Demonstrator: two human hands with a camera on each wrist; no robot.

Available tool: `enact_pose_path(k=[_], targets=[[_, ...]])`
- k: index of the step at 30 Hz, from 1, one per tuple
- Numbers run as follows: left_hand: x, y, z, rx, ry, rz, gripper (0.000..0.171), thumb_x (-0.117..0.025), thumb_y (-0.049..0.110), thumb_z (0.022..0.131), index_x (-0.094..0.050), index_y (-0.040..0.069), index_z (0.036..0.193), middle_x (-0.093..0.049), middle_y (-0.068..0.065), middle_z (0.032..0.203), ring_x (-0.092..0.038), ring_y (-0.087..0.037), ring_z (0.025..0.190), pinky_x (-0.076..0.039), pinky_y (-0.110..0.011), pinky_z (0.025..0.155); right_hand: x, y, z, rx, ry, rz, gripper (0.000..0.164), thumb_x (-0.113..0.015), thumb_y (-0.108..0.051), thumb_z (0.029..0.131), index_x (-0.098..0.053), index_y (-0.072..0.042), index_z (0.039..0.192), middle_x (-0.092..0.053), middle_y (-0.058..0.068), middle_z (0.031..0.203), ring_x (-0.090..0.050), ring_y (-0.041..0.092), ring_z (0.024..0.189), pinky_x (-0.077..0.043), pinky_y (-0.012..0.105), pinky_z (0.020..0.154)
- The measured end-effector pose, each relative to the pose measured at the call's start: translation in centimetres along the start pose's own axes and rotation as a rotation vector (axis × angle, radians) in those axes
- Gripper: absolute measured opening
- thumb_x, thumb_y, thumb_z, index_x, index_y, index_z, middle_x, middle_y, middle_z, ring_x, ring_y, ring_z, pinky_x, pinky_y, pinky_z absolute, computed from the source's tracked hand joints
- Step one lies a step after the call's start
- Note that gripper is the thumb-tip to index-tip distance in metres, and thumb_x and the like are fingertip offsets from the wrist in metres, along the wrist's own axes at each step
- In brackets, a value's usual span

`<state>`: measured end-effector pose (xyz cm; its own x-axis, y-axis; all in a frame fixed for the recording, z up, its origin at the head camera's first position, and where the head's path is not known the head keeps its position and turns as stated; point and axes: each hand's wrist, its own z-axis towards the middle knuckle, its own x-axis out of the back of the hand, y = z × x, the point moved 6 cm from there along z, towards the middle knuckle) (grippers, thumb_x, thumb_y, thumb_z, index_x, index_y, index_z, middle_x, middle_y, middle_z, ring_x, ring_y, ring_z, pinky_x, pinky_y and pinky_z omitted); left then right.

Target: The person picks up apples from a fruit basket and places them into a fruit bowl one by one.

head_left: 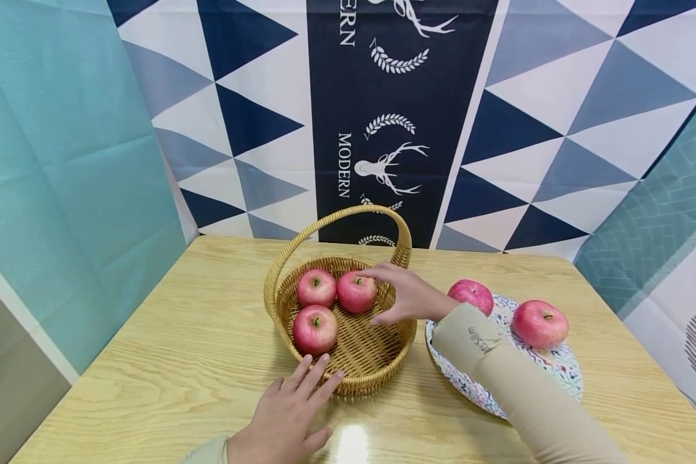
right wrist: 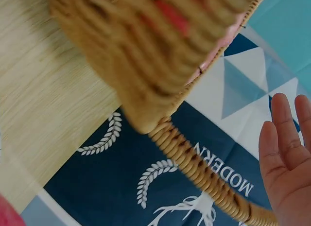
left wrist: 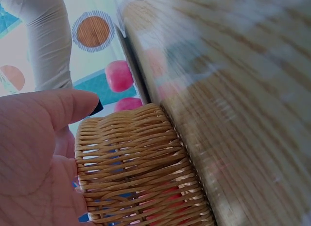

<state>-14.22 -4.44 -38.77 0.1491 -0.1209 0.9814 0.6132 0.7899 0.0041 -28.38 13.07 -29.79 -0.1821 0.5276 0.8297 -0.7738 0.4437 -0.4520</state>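
A woven wicker basket (head_left: 364,385) with a tall arched handle (head_left: 325,222) stands mid-table, holding three red apples: one at back left (head_left: 316,287), one at back right (head_left: 354,298) and one in front (head_left: 315,330). Over the basket's right side, my right hand (head_left: 407,293) has its thumb and fingers spread apart, nothing gripped, its fingertips beside the back-right apple. My left hand (head_left: 287,412) rests its straight fingertips at the basket's front rim. The left wrist view shows that hand (left wrist: 34,153) lying against the wicker wall (left wrist: 131,163).
Right of the basket sits a round patterned plate (head_left: 559,370) bearing two more apples, one at the back (head_left: 471,295) and one at the right (head_left: 541,324); my right forearm (head_left: 516,380) passes over it. A patterned cloth (head_left: 255,116) hangs behind the wooden table (head_left: 168,354).
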Motion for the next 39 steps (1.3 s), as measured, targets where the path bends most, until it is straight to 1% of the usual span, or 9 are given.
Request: enact_pose_path(k=[4,8,11,16,20,24,27,35,39], targets=[[0.0,0.0,0.0,0.002,-0.003,0.002,0.072,-0.063,0.049,0.085,-0.04,0.02,0.146,-0.035,-0.01,0.151,-0.036,-0.03,0.136,-0.049,-0.052,0.083,-0.4,-0.5,0.7,0.001,-0.021,0.037,0.074,-0.082,-0.029,0.067,-0.055,-0.005,0.132,-0.054,0.018,0.129,-0.054,0.037,0.11,-0.044,0.057,0.09],[0.1,0.1,0.0,-0.007,-0.003,0.015,0.072,-0.063,0.05,0.085,-0.04,0.02,0.146,-0.035,-0.011,0.151,-0.037,-0.031,0.135,-0.049,-0.052,0.083,-0.4,-0.9,1.3,0.022,0.002,0.075,0.073,-0.081,-0.025,0.067,-0.054,-0.003,0.131,-0.052,0.02,0.128,-0.052,0.036,0.108,-0.044,0.058,0.089],[0.1,0.2,0.1,-0.011,-0.003,0.031,0.072,-0.063,0.05,0.085,-0.04,0.02,0.146,-0.036,-0.011,0.151,-0.037,-0.031,0.135,-0.049,-0.051,0.083,-0.4,-1.1,1.6,0.028,0.021,0.087,0.073,-0.082,-0.023,0.067,-0.053,-0.001,0.131,-0.052,0.02,0.126,-0.052,0.033,0.105,-0.045,0.056,0.087],[0.1,0.2,0.1,-0.008,-0.012,0.034,0.072,-0.064,0.05,0.085,-0.04,0.02,0.146,-0.036,-0.011,0.15,-0.037,-0.03,0.135,-0.05,-0.05,0.082,-0.6,-1.1,2.1,0.019,-0.005,0.103,0.076,-0.082,-0.022,0.069,-0.05,0.002,0.134,-0.051,0.021,0.124,-0.054,0.034,0.095,-0.048,0.053,0.082],[0.1,0.1,0.1,-0.003,-0.031,0.032,0.072,-0.063,0.051,0.085,-0.04,0.02,0.146,-0.035,-0.011,0.151,-0.036,-0.03,0.136,-0.05,-0.05,0.083,-0.4,-1.4,2.7,0.011,-0.016,0.101,0.077,-0.082,-0.022,0.069,-0.049,0.002,0.135,-0.049,0.022,0.129,-0.053,0.035,0.104,-0.046,0.054,0.086],[0.0,0.1,0.2,-0.001,-0.049,0.024,0.072,-0.062,0.051,0.086,-0.039,0.02,0.147,-0.033,-0.011,0.152,-0.035,-0.03,0.136,-0.05,-0.051,0.083,-0.6,-1.8,3.5,0.01,-0.046,0.074,0.078,-0.082,-0.025,0.07,-0.049,0.0,0.136,-0.049,0.019,0.131,-0.049,0.032,0.114,-0.044,0.051,0.093],[0.0,0.1,0.2,-0.002,-0.058,0.015,0.073,-0.062,0.051,0.086,-0.038,0.02,0.147,-0.032,-0.01,0.153,-0.034,-0.03,0.137,-0.05,-0.051,0.082,-1.3,-2.1,4.0,0.001,-0.081,0.084,0.079,-0.082,-0.024,0.07,-0.048,-0.001,0.138,-0.048,0.018,0.132,-0.05,0.033,0.115,-0.044,0.048,0.094],[0.1,0.0,0.2,0.001,-0.057,-0.002,0.073,-0.063,0.05,0.086,-0.038,0.02,0.147,-0.033,-0.01,0.152,-0.035,-0.031,0.136,-0.05,-0.051,0.081,-2.8,-3.3,5.6,0.034,-0.087,0.107,0.078,-0.085,-0.021,0.07,-0.05,-0.003,0.137,-0.05,0.018,0.132,-0.047,0.03,0.122,-0.041,0.048,0.099],[0.2,0.0,0.2,-0.011,-0.053,0.007,0.073,-0.062,0.05,0.086,-0.038,0.02,0.148,-0.034,-0.011,0.152,-0.036,-0.031,0.136,-0.051,-0.051,0.081,-3.4,-3.5,6.0,0.001,-0.099,0.101,0.08,-0.085,-0.023,0.07,-0.048,-0.005,0.139,-0.047,0.016,0.136,-0.043,0.031,0.127,-0.038,0.047,0.102]])
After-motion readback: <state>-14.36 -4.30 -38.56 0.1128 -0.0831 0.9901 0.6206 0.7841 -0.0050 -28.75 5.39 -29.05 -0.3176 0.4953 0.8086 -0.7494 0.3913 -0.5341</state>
